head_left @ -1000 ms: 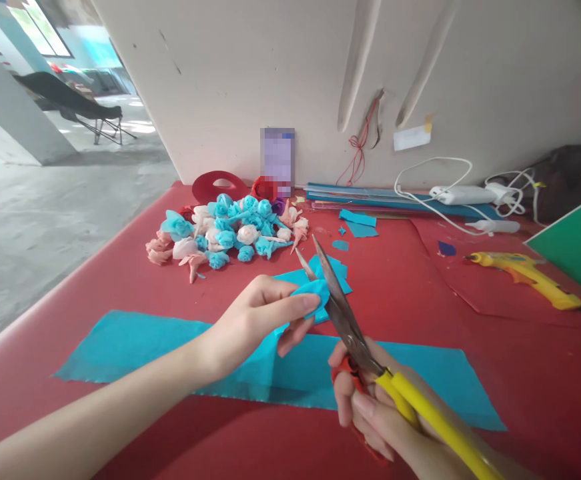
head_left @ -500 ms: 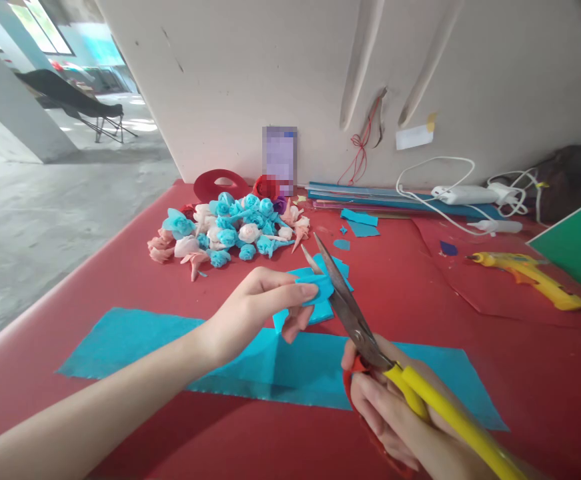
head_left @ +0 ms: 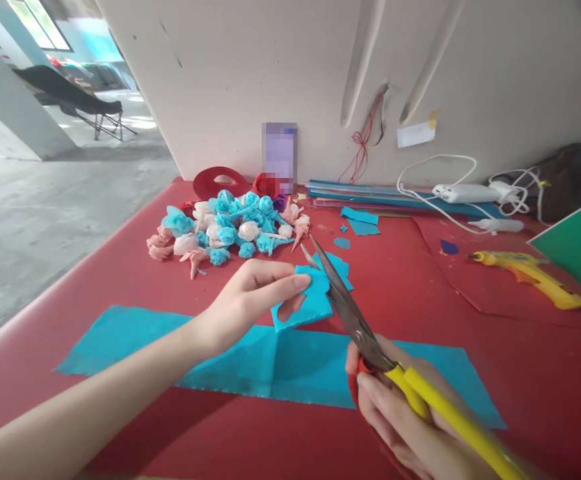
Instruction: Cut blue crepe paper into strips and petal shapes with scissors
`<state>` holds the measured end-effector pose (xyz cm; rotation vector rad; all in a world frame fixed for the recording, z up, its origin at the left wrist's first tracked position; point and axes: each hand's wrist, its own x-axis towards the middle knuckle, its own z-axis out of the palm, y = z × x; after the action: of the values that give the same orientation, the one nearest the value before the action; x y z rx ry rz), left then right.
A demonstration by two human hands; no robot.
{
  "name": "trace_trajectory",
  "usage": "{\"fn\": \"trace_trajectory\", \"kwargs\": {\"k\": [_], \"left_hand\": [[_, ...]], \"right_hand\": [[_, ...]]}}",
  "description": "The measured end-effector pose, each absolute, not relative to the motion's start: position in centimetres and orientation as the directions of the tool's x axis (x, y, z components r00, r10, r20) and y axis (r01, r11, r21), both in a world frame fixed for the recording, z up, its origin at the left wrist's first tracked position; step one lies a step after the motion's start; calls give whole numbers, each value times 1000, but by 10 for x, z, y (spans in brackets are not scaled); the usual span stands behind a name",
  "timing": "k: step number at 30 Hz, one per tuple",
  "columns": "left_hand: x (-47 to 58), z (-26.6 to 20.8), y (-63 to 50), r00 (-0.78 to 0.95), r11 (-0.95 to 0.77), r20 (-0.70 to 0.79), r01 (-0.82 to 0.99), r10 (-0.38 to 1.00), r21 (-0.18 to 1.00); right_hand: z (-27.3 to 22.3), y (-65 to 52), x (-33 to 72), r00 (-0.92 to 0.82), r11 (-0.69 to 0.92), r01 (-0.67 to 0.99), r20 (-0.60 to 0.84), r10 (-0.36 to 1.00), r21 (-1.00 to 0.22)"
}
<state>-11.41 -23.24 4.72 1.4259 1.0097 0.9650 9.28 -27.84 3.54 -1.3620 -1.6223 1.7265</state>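
Observation:
My left hand (head_left: 255,300) pinches a small folded piece of blue crepe paper (head_left: 314,285) between thumb and fingers. In my right hand (head_left: 400,407) is a pair of scissors (head_left: 353,320) with a yellow and red handle. The blades are slightly apart and meet the right edge of the folded piece; how far they reach around it is partly hidden. Just beneath lie more cut blue pieces (head_left: 339,265). A long blue crepe paper strip (head_left: 300,367) stretches across the table under both hands, partly covered by my forearm.
A heap of blue, white and pink paper flowers (head_left: 230,230) lies behind my left hand on the red table (head_left: 135,433). Blue scraps (head_left: 363,223) rest farther back. To the right are a yellow glue gun (head_left: 530,277), a white power adapter (head_left: 465,193) with cables, and a green board (head_left: 580,247).
My left fingers have shifted slightly left on the folded piece, so more of its face shows. The scissors stay at its right edge, with little movement.

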Motion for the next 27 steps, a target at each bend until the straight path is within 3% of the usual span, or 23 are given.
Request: {"fn": "trace_trajectory", "kwargs": {"k": [6,11,17,22,27], "left_hand": [[-125,54,-228,422,-102,3,213,907,972],[-122,53,-215,437,-141,41,198,899,970],[-106,62,-168,527,-240,119,167,842,956],[-92,74,-142,586,-228,84,176,806,958],[-85,72,-134,640,-231,79,157,764,960]], "right_hand": [[35,-271,93,-442,-197,431,-396,805,-881],[37,-260,98,-482,-245,405,-434,761,-881],[34,-243,117,-466,-250,330,-387,796,-911],[25,-230,127,-471,-287,232,-365,803,-930],[36,-229,126,-407,-147,284,-258,876,-948]]}}
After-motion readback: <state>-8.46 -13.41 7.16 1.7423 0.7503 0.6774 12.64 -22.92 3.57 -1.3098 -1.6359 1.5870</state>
